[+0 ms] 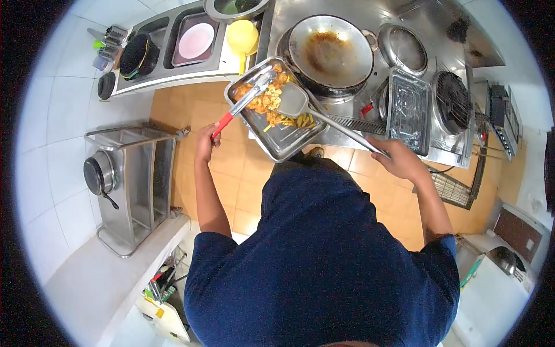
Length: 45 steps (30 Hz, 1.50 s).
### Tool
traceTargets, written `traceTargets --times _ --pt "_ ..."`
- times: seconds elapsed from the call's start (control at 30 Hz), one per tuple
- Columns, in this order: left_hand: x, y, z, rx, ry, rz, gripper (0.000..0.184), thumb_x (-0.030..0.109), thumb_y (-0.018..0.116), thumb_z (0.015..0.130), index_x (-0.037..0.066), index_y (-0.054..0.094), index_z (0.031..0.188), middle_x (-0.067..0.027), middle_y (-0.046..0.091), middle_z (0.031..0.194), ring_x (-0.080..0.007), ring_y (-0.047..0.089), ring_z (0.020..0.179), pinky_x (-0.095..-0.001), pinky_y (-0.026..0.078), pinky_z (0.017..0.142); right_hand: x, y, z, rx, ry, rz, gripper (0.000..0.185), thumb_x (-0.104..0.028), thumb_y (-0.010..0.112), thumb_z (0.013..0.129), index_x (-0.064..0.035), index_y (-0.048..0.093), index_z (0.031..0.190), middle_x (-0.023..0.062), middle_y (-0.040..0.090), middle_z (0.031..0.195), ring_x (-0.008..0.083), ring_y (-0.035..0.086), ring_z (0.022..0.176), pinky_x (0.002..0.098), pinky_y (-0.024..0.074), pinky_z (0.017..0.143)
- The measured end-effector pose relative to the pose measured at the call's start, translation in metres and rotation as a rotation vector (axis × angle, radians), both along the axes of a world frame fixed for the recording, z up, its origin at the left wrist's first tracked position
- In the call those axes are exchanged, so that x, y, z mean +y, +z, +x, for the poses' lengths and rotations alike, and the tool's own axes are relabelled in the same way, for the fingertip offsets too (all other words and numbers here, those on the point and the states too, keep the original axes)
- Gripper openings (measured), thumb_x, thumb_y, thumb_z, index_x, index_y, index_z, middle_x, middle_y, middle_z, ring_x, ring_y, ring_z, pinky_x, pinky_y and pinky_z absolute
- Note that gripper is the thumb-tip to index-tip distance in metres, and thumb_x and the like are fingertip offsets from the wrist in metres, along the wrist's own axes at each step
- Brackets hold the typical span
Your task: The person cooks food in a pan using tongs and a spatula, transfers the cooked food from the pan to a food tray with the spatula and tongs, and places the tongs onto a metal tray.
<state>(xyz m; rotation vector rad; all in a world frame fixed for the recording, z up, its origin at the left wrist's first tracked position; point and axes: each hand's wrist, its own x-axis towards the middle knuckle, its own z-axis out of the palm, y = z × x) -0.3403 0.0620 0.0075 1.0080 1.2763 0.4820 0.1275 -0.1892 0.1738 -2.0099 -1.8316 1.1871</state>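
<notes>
My left hand [206, 143] is closed around the red handle of metal tongs [243, 99]. The tongs' tips rest over orange-brown fried food [263, 99] in a rectangular metal tray [283, 151]. In my right hand [402, 161] is the long handle of a metal wok spatula [342, 126]. Its broad blade lies over the tray, beside the food and some yellow, fry-like strips [303, 120]. The tray sits at the front left edge of the stove counter. Behind it a large wok [329, 55], stained brown inside, stands on a burner.
A second metal tray [409, 113] and a round lid [403, 49] lie right of the wok. Further right is a burner with a round grate [451, 101]. A yellow ladle-like scoop [243, 37] and a sink with a pink basin [196, 40] are at left. A metal rack [136, 191] stands on the left.
</notes>
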Motion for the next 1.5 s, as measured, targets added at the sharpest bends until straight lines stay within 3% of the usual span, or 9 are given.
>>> traceTargets --times 0.07,0.17,0.57,0.87,0.97,1.07,1.17,1.3,1.5 --pt "0.002 -0.003 -0.003 -0.02 -0.01 -0.001 0.027 0.031 0.058 0.096 0.007 0.06 0.082 0.0028 0.044 0.056 -0.0085 0.039 0.045 -0.0246 0.032 0.044 0.0 -0.005 0.003 0.019 0.008 0.054 0.046 -0.016 0.064 0.091 -0.0047 0.057 0.135 0.0272 0.065 0.108 0.0452 0.063 0.095 0.0468 0.0502 0.085" --pt "-0.001 -0.009 -0.005 -0.071 0.028 -0.025 0.027 0.03 0.058 0.096 0.007 0.061 0.084 0.003 0.044 0.055 -0.008 0.039 0.045 -0.0246 0.032 0.043 0.011 0.017 -0.004 -0.039 -0.033 -0.164 0.046 -0.011 0.064 0.09 -0.0043 0.057 0.135 0.0219 0.062 0.125 0.0405 0.063 0.109 0.0396 0.0489 0.091" --pt "-0.019 -0.014 -0.007 -0.129 0.084 -0.061 0.027 0.029 0.059 0.095 0.007 0.059 0.081 0.0032 0.043 0.054 -0.0081 0.038 0.044 -0.025 0.031 0.042 0.012 -0.003 0.006 0.0 0.015 0.001 0.048 -0.011 0.064 0.089 -0.0061 0.057 0.136 0.0246 0.065 0.114 0.0413 0.064 0.099 0.0423 0.0494 0.086" --pt "-0.035 -0.01 -0.005 -0.145 0.12 -0.04 0.028 0.026 0.057 0.097 0.009 0.055 0.076 0.0021 0.043 0.054 -0.009 0.037 0.042 -0.0258 0.032 0.041 -0.001 -0.019 0.009 0.022 0.024 0.086 0.045 -0.015 0.064 0.091 -0.0038 0.057 0.134 0.0257 0.065 0.112 0.0438 0.063 0.101 0.0458 0.0512 0.088" --pt "-0.037 -0.009 -0.004 -0.136 0.106 -0.074 0.029 0.027 0.056 0.098 0.008 0.055 0.076 0.0018 0.043 0.053 -0.0093 0.038 0.042 -0.026 0.032 0.042 -0.003 -0.033 0.011 0.042 0.033 0.131 0.045 -0.016 0.064 0.091 -0.0053 0.057 0.134 0.0262 0.066 0.11 0.0439 0.064 0.097 0.0466 0.051 0.086" --pt "-0.039 -0.011 -0.004 -0.134 0.082 -0.055 0.029 0.028 0.055 0.098 0.008 0.056 0.076 0.002 0.043 0.053 -0.0095 0.038 0.042 -0.0262 0.032 0.042 -0.002 -0.023 0.004 -0.103 0.058 -0.008 0.047 -0.017 0.063 0.093 -0.0074 0.055 0.138 0.027 0.066 0.102 0.0437 0.063 0.088 0.0477 0.0503 0.08" --pt "-0.042 -0.009 -0.002 -0.131 0.099 -0.071 0.031 0.028 0.054 0.098 0.009 0.054 0.075 0.0019 0.043 0.053 -0.0095 0.038 0.042 -0.0258 0.032 0.042 -0.013 -0.036 0.004 0.03 -0.011 -0.041 0.048 -0.019 0.062 0.094 -0.0092 0.052 0.141 0.0264 0.065 0.093 0.0423 0.062 0.08 0.0473 0.0487 0.073" --pt "-0.046 0.002 0.002 -0.132 0.095 -0.055 0.03 0.028 0.054 0.098 0.009 0.055 0.075 0.0022 0.043 0.053 -0.0095 0.038 0.042 -0.0258 0.031 0.042 -0.034 -0.049 0.004 0.066 -0.086 -0.038 0.05 -0.019 0.063 0.094 -0.0081 0.051 0.142 0.0257 0.062 0.087 0.0323 0.053 0.067 0.0374 0.0444 0.067" --pt "-0.055 0.021 0.019 -0.128 0.029 -0.002 0.031 0.031 0.054 0.098 0.009 0.055 0.076 0.0031 0.041 0.054 -0.0091 0.037 0.045 -0.0257 0.03 0.044 -0.065 -0.045 0.016 0.112 -0.162 -0.017 0.048 -0.019 0.063 0.095 -0.0049 0.052 0.14 0.0234 0.064 0.091 0.0358 0.059 0.078 0.0377 0.0468 0.076"
